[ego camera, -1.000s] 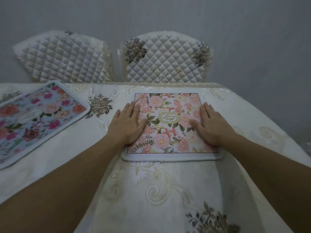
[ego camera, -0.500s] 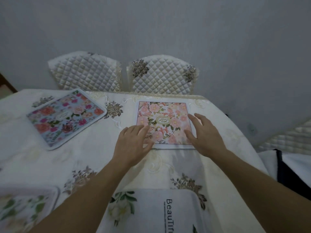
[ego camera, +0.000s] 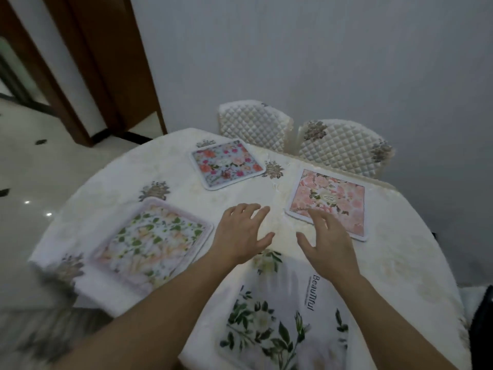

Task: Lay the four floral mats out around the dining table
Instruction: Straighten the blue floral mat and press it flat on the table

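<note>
- Counts four floral mats down flat on the desk (ego camera: 400,263): pink mat (ego camera: 330,201) at the far right, blue mat (ego camera: 226,164) at the far middle, leafy mat (ego camera: 149,241) at the left, white lettered mat (ego camera: 280,316) at the near edge.
- Reads as the closing step: laying-out seemingly done, with only a final check left.
- Calls next for little: perhaps squaring the blue mat, which lies slightly turned, then lifting both hands clear without dragging the cloth.
- Puts the right hand (ego camera: 328,241) just near-left of the pink mat, fingertips over its near-left corner in view; cannot tell whether touching.
- Puts the left hand (ego camera: 240,233) over bare cloth between the leafy mat and the pink mat, apart from both, just beyond the white lettered mat.
- Shows both hands spread, fingers apart, holding nothing.
- Leaves two quilted chairs (ego camera: 341,148) tucked in past the far edge.
</note>
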Demonstrator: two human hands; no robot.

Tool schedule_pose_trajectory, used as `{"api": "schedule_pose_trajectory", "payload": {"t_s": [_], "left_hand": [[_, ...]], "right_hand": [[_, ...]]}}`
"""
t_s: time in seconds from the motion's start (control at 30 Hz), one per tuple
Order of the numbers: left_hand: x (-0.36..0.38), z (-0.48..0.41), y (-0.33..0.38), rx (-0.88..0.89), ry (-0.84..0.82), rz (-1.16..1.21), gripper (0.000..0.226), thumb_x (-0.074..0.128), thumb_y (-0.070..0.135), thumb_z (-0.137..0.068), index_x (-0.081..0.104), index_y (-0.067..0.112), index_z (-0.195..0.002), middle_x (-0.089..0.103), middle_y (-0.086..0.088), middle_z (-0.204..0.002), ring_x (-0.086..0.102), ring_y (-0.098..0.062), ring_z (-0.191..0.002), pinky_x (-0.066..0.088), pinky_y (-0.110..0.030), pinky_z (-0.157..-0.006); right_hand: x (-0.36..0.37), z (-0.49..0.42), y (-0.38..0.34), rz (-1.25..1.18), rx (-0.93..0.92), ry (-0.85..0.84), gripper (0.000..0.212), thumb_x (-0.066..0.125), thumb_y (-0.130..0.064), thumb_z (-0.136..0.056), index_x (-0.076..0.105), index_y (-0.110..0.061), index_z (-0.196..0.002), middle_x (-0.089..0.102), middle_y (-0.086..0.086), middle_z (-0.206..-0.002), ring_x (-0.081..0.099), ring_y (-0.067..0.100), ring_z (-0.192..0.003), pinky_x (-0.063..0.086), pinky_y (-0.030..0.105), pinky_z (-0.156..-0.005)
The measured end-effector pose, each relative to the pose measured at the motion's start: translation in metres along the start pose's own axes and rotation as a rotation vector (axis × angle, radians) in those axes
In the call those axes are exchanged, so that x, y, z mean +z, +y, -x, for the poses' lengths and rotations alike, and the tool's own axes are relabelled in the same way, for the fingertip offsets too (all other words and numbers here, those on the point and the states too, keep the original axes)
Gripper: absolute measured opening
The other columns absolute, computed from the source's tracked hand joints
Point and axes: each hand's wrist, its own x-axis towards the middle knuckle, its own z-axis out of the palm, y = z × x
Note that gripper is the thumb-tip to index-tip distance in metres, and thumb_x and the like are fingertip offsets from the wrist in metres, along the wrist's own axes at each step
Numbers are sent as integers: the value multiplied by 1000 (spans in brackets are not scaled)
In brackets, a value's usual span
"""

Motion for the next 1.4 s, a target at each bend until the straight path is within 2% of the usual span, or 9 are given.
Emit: {"api": "schedule_pose_trajectory", "payload": {"t_s": [0.17,0.37,0.57,0.7,0.8,1.07,1.23,1.4], "left_hand": [[-53,68,-44,-99,48,-23,64,44,60,-89,46,26,-143,56,1,-138,51,-24,-125,40,-42,-100],[-100,148,-116,-202,56,-41,64,39,60,-91,40,26,-145,51,0,-143,46,-23,-130,41,-42,-102],[-135,226,-180,-207,32,-92,63,36,61,-93,35,27,-146,48,0,-145,44,-25,-130,40,-43,-102],[-151,267,-217,-193,62,-50,64,38,61,-92,38,27,-145,50,0,-144,45,-24,-129,41,-43,-102],[-158,289,-243,-190,62,-35,64,38,62,-90,41,26,-144,51,0,-143,47,-23,-127,43,-43,-101],[-156,280,-283,-127,57,-14,63,39,61,-90,43,27,-143,53,1,-140,49,-23,-123,47,-42,-95],[-144,243,-302,-65,19,-29,63,40,60,-91,42,26,-143,52,0,-142,48,-24,-125,46,-42,-96],[-130,191,-320,-75,-25,-21,61,39,60,-93,41,25,-143,50,0,-143,46,-24,-127,44,-41,-97]], "right_hand": [[-2,18,-79,-29,-45,-40,62,52,-50,-91,39,-22,-145,46,7,-142,43,27,-130,45,48,-99],[8,38,-176,-28,-121,-72,62,48,-52,-92,37,-24,-147,43,4,-144,43,26,-129,43,46,-100],[28,74,-277,8,-141,-75,64,47,-54,-92,36,-23,-147,42,4,-144,44,26,-128,41,47,-100],[39,102,-333,44,-156,-47,64,46,-56,-91,40,-22,-145,47,5,-140,49,27,-122,45,49,-96],[44,118,-362,38,-127,-35,63,46,-54,-91,40,-22,-145,47,5,-140,48,27,-124,43,50,-100],[58,118,-386,99,-41,-36,64,42,-57,-90,40,-22,-144,46,5,-140,45,26,-126,41,48,-102],[73,84,-381,139,3,-35,63,43,-56,-92,39,-23,-145,44,6,-143,44,27,-128,39,48,-104],[85,42,-366,128,54,-45,63,43,-57,-91,39,-23,-145,44,5,-143,45,26,-126,39,47,-104]]}}
